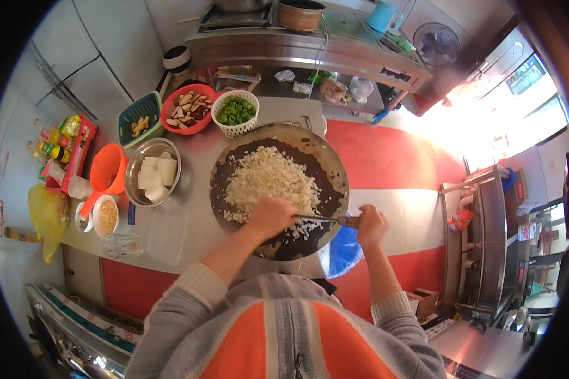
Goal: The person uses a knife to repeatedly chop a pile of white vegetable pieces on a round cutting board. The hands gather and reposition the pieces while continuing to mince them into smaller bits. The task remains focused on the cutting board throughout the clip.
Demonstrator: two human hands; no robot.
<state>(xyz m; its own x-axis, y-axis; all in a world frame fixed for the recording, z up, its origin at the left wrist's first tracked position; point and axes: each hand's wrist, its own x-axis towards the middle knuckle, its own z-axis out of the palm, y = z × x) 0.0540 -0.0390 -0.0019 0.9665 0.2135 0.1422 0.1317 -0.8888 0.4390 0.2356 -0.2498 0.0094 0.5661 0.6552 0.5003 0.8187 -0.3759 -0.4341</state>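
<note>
A large round chopping board (337, 208), dark and worn, lies before me on the table. Across it spreads a heap of finely chopped white vegetable (272, 177), with loose bits near the board's front edge. My right hand (372, 225) grips the wooden handle of a kitchen knife (318, 218), just past the board's right rim. The blade lies nearly level, seen edge-on, over the front of the heap. At the blade's other end, my left hand (272, 217) is closed over it, slightly blurred. The left fingertips are hidden from above.
Left on the metal table (197, 163) stand a steel bowl of white pieces (154, 177), an orange ladle (108, 168), a red basin of sliced mushrooms (189, 111), a basket of chopped greens (237, 111), a green basket with ginger (141, 124) and a glass (122, 245). A stove counter (308, 49) stands beyond.
</note>
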